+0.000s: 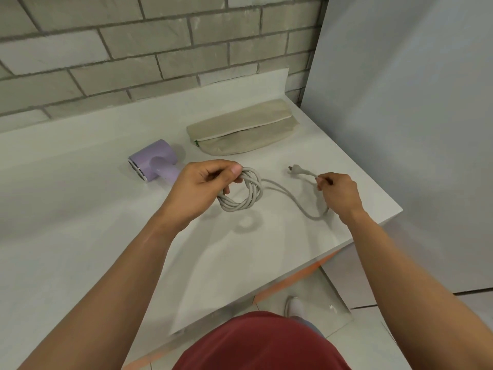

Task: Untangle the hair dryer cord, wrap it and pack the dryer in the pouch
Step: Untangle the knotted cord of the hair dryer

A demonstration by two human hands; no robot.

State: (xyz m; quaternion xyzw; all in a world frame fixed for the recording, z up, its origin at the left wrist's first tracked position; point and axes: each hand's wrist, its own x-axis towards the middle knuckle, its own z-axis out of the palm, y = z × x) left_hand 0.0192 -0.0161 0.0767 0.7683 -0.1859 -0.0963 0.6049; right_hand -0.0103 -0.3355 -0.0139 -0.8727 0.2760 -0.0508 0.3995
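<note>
1. Left hand (pixel 205 180) grips a coil of the pale grey cord (pixel 241 192). The thumb lies over the top of the loops and the fingers curl under them. The coil hangs just above the counter (pixel 80 209) and throws a ring-shaped shadow on it.
2. Right hand (pixel 338 193) pinches the same cord between thumb and fingertips, just behind the plug (pixel 300 170). The plug sticks out of the hand with its prongs towards the left.
3. Between the two hands a loose stretch of cord leaves the coil, sags towards the person, and curves back up into the right hand.
4. The lilac hair dryer (pixel 153 160) lies on the counter just beyond and left of the left hand, with its grilled end turned left. The end of its handle is hidden behind that hand, so where the cord joins it cannot be seen.
5. The beige fabric pouch (pixel 240 129) lies flat near the far right corner of the counter, beyond both hands. It touches neither the dryer nor the cord. A zip line runs along its length, but whether it is open cannot be told.
6. A grey brick wall (pixel 106 49) rises behind the counter.
7. At the bottom edge are the person's red shirt (pixel 261 343) and a pale shoe (pixel 294 307) on the tiled floor (pixel 373 343).
</note>
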